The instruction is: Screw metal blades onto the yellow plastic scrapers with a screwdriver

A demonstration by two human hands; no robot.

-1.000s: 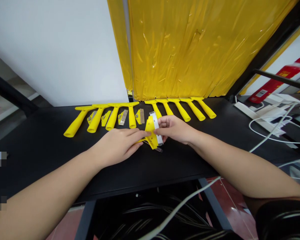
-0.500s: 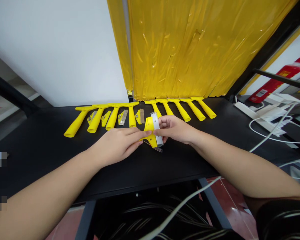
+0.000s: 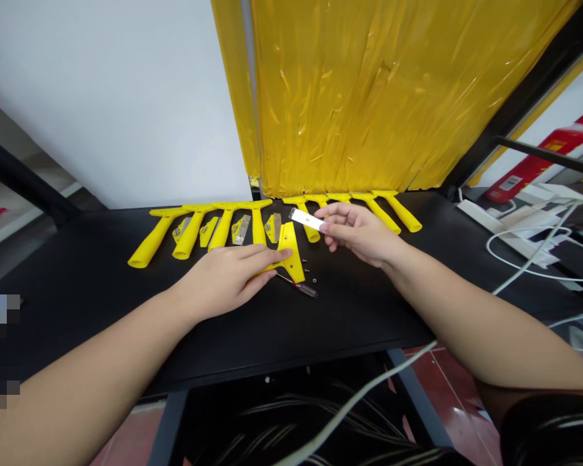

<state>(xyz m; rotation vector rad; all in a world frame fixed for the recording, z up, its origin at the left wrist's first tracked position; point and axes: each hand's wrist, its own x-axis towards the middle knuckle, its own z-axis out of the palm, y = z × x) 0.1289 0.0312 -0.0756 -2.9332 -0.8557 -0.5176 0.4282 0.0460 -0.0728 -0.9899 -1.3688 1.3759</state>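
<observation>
Holding a thin, flat, silvery metal blade (image 3: 307, 220) pinched by one end between thumb and fingertips of the right hand (image 3: 357, 233), lifted clear above the black tabletop (image 3: 78, 278) and just apart from the yellow plastic T-shaped scraper head (image 3: 288, 251). Pressing that scraper head flat against the table under the closed fingers of the left hand (image 3: 228, 278) (handle mostly hidden beneath the palm). Judging the step as parting blade from holder: keeping fingertips on the flat faces and off the sharp edge, keeping the blade level, keeping the left hand firm so the holder is not sliding toward the small dark screws (image 3: 309, 272) and the slim clear-handled screwdriver (image 3: 298, 286) lying just beside it. Lying behind, in a row along the back edge: more yellow plastic scraper handles (image 3: 150, 238), loose blades and small yellow clamp pieces (image 3: 240, 228) between them. Reading nothing: red bottle (image 3: 539, 162) at far right carrying a white label, too small to make out; no legible brand on blade or scraper.
</observation>
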